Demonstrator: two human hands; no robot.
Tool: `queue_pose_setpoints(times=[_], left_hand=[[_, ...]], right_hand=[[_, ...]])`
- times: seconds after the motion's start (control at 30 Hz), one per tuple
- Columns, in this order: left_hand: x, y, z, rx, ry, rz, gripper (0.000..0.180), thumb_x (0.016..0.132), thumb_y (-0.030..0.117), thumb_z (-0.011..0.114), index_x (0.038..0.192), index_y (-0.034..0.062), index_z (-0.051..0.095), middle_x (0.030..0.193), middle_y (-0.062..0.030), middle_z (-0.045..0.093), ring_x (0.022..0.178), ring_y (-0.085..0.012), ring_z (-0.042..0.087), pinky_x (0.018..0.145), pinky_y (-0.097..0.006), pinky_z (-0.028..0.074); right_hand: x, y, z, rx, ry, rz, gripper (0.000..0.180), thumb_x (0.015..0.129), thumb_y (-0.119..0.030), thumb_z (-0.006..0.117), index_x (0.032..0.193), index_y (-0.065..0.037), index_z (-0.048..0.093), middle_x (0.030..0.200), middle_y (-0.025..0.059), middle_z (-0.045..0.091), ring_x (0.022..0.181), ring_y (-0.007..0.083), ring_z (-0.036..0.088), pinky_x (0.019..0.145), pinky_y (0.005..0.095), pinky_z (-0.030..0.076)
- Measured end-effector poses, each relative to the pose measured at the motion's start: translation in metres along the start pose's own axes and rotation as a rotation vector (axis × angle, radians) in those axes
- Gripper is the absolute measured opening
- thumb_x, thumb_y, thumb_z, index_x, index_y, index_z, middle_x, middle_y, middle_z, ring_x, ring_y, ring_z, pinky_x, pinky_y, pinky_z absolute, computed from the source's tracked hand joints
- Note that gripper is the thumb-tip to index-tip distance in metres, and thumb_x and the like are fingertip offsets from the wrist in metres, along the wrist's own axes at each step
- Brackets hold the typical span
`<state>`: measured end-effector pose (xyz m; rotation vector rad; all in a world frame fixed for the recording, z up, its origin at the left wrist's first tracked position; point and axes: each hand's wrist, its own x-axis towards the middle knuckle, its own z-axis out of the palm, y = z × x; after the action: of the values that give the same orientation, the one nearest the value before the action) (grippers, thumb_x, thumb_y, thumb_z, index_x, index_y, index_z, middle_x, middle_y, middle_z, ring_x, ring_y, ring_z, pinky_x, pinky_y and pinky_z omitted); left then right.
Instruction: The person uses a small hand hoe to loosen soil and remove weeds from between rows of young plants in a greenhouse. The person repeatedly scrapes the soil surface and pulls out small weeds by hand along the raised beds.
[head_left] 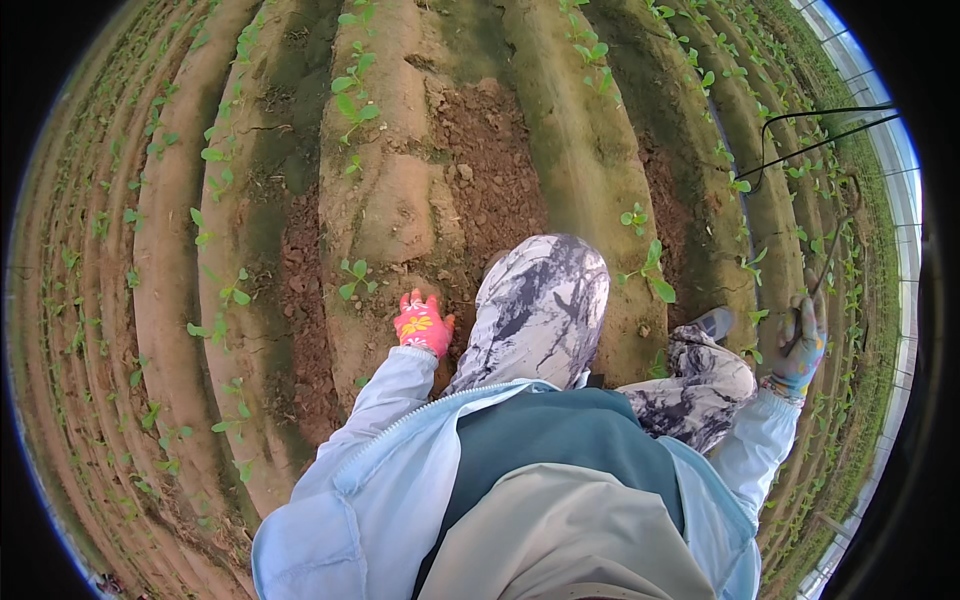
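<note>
My left hand, in a pink-red glove with a yellow and white flower print, rests on a soil ridge with its fingers spread. Just beyond its fingertips, slightly to the left, grows a small green seedling. Out to the right, my right hand wears a bluish-grey patterned glove. Its fingers are closed round a thin-shafted hand tool, whose dark rod runs away from me and bends at the far end. The tool's working tip is too small to make out.
Long soil ridges with rows of seedlings run away from me. Reddish crumbly soil fills the furrow ahead of my bent knee. Larger-leaved seedlings stand right of that knee. Black cables cross at the upper right.
</note>
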<state>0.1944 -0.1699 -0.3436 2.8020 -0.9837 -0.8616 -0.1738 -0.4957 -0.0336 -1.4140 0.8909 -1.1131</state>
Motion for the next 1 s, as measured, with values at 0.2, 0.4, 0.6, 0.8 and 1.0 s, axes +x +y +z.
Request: queue_pose_setpoints(times=[0.2,0.4,0.6,0.8,1.0], left_hand=[[0.002,-0.013,0.01,0.073,0.003,0.116,0.067,0.084,0.042,0.065,0.14,0.008,0.049,0.152,-0.0201,0.036,0.142,-0.0368,0.03,0.105,-0.051,0.038],[0.01,-0.026,0.014,0.008,0.0,0.19,0.066,0.086,0.041,0.061,0.141,0.007,0.048,0.154,-0.0216,0.03,0.143,-0.0384,0.028,0.105,-0.049,0.038],[0.019,-0.037,0.029,0.116,-0.109,0.192,0.063,0.095,0.039,0.047,0.147,0.0053,0.036,0.157,-0.0235,0.023,0.129,-0.0393,0.047,0.098,-0.047,0.045],[0.091,-0.059,0.079,0.046,-0.207,0.106,0.063,0.098,0.039,0.036,0.154,0.0107,0.023,0.158,-0.0172,0.024,0.118,-0.0337,0.053,0.095,-0.044,0.046],[0.111,-0.074,0.106,0.019,-0.199,0.115,0.062,0.097,0.041,0.03,0.152,0.0124,0.028,0.159,-0.0123,0.024,0.142,-0.0266,0.034,0.11,-0.038,0.037]], right_hand=[[-0.008,-0.052,-0.055,0.2,0.3,-0.045,0.035,0.102,-0.022,0.046,0.131,-0.004,0.053,0.087,0.003,0.058,0.05,0.007,0.035,0.04,0.0214,0.03],[-0.048,-0.079,-0.132,0.326,0.536,-0.292,0.025,0.096,-0.018,0.05,0.117,-0.007,0.059,0.083,0.0055,0.058,0.059,0.0147,0.04,0.051,0.0299,0.034],[-0.063,-0.041,-0.157,0.287,0.726,-0.223,0.022,0.094,-0.02,0.058,0.113,-0.013,0.065,0.076,0.0026,0.06,0.05,0.0113,0.037,0.046,0.0257,0.033],[0.009,0.024,-0.114,0.339,0.667,-0.096,0.029,0.094,-0.025,0.06,0.121,-0.015,0.062,0.071,-0.0017,0.054,0.046,0.0074,0.032,0.042,0.0235,0.027],[0.071,0.078,0.022,0.515,0.187,0.049,0.028,0.094,-0.02,0.06,0.12,-0.01,0.061,0.077,0.002,0.061,0.052,0.0115,0.05,0.046,0.0235,0.039]])
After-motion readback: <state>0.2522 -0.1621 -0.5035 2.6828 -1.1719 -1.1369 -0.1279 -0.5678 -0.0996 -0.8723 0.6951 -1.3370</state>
